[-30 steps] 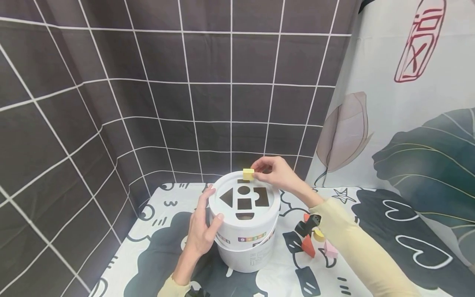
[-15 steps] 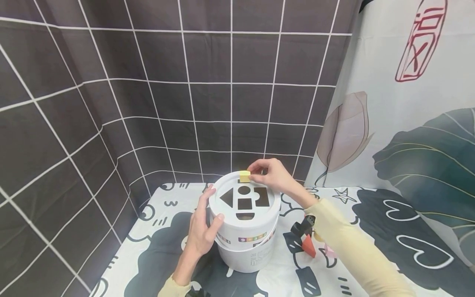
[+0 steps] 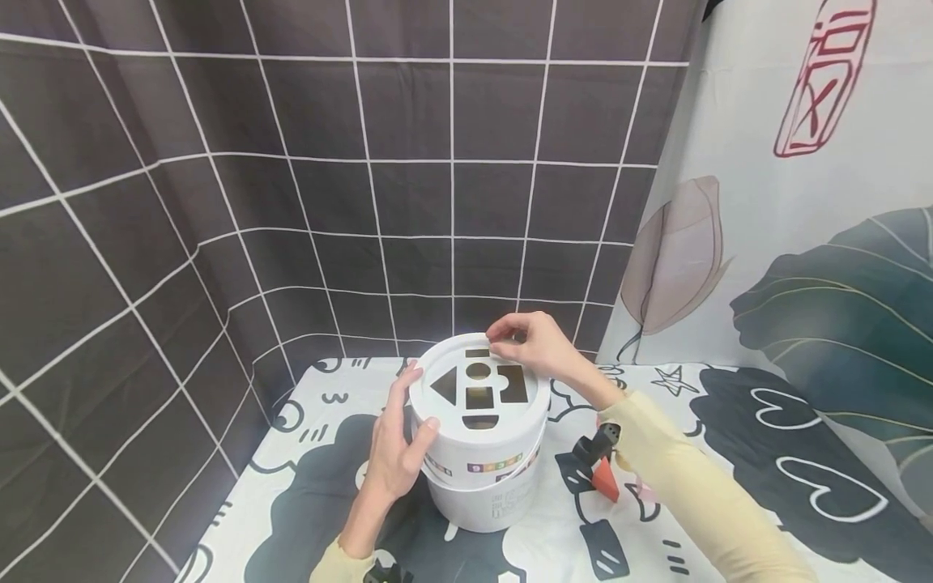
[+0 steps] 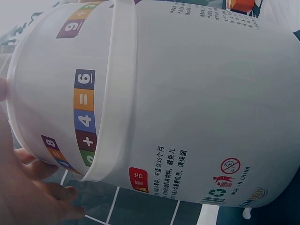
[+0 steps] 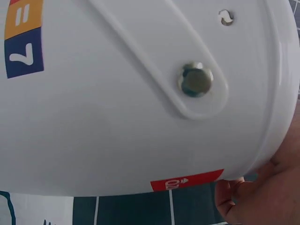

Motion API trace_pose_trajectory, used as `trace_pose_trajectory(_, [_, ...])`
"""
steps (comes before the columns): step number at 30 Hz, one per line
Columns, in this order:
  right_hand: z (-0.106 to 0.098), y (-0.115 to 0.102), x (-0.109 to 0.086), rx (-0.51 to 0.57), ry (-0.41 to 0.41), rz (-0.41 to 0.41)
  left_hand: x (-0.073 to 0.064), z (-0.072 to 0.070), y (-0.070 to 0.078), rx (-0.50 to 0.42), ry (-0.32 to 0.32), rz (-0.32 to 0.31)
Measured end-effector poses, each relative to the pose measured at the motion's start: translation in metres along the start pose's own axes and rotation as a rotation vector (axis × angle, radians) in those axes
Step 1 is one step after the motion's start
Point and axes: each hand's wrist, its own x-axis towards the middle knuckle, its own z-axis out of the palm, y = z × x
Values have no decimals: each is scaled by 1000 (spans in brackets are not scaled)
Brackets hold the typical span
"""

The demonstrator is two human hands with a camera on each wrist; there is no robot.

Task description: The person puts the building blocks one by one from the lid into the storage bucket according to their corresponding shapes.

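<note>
A white toy bucket (image 3: 484,510) stands upright, its white lid (image 3: 446,421) cut with triangular, round, square and other holes. Colourful number labels run round its side. Yellow shows inside, through the lid's middle holes. My left hand (image 3: 397,445) rests spread against the bucket's left side, thumb at the lid's front left edge; in the left wrist view its fingertips (image 4: 70,192) reach past the bucket wall. At the lid's back right edge is my right hand (image 3: 538,344), fingers loosely bent and nothing between them, beside the rear rectangular slot (image 3: 477,353).
Right of the bucket, a red block (image 3: 605,479) lies on the patterned cloth (image 3: 685,559). A pink block (image 3: 645,491) is partly behind the right sleeve (image 3: 678,470). A dark gridded curtain (image 3: 408,194) hangs close behind the bucket.
My right hand moved the yellow block left over the rear slot and let it go. The block is gone from the lid, and yellow now shows through the holes. My left hand stayed put.
</note>
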Motion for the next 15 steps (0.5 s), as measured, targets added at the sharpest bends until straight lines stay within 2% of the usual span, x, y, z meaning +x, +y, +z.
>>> trace_pose_trajectory(8, [-15, 8, -12, 36, 16, 60, -1, 2, -1, 2, 7, 3])
trace_pose_trajectory(15, [-41, 26, -34, 17, 46, 124, 0, 1, -1, -1, 11, 18])
